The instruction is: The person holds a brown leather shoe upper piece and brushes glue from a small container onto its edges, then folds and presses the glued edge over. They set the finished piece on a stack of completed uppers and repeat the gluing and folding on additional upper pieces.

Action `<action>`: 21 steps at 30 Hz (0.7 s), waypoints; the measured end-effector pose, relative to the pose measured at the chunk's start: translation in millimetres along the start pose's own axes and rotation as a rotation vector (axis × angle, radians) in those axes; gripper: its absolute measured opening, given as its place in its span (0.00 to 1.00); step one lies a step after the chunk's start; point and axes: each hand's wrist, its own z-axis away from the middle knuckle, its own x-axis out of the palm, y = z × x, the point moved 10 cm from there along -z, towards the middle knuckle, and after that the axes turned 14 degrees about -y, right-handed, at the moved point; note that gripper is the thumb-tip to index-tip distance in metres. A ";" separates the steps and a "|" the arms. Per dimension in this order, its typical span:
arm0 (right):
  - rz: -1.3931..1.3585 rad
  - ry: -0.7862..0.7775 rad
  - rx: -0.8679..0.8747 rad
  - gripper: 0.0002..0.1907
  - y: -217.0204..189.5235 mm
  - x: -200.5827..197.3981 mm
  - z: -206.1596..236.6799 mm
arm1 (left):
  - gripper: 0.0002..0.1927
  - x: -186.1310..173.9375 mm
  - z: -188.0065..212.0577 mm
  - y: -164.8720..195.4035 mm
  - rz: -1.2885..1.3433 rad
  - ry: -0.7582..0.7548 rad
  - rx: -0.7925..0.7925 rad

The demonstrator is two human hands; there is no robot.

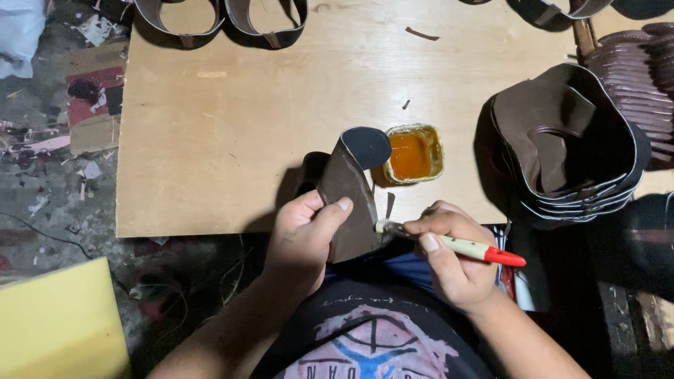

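Note:
My left hand (303,235) grips a curved dark brown leather shoe piece (349,189) with a black rounded end, held upright over the near edge of the wooden board (232,119). My right hand (449,256) holds a small brush (460,246) with a cream handle and red tip, its bristles touching the lower edge of the leather piece. Just beyond the piece, a small square tub of orange glue (413,154) sits on the board.
A nested stack of brown leather uppers (569,140) lies at the right, with a pile of dark soles (642,63) behind it. Looped leather pieces (225,21) rest at the board's far edge. A yellow sheet (60,323) and littered floor (49,161) are at the left.

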 end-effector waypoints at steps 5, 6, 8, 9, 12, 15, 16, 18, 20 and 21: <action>0.182 0.021 -0.030 0.11 -12.7 -4.2 -12.5 | 0.13 8.7 3.7 -1.8 -0.187 -0.063 -0.023; 0.223 0.024 -0.036 0.11 -14.2 -4.0 -13.7 | 0.13 9.8 3.7 -3.0 -0.228 -0.074 -0.033; 0.204 0.012 0.012 0.10 -7.9 -1.6 -13.7 | 0.13 3.2 4.5 -4.9 -0.137 -0.020 -0.024; 0.146 -0.003 0.064 0.10 -0.8 -0.3 -11.6 | 0.13 -0.5 4.8 -5.5 -0.091 0.007 -0.019; 0.070 -0.029 0.073 0.09 5.8 2.5 -3.1 | 0.12 -1.3 2.8 5.2 0.000 -0.030 0.068; 0.040 0.001 0.102 0.10 13.7 -0.6 2.9 | 0.20 12.1 1.2 9.0 -0.090 -0.154 0.027; 0.032 0.019 0.125 0.11 16.6 -2.7 4.1 | 0.26 17.5 1.0 10.2 -0.121 -0.191 0.016; -0.042 0.024 0.141 0.11 19.7 -2.7 3.6 | 0.40 29.3 1.3 11.7 -0.183 -0.262 -0.005; -0.050 0.013 0.115 0.12 15.0 -1.1 0.3 | 0.41 31.3 1.3 17.7 -0.158 -0.241 0.033; -0.022 0.000 0.083 0.13 8.8 -0.3 -1.2 | 0.41 31.2 2.0 20.2 -0.145 -0.228 0.050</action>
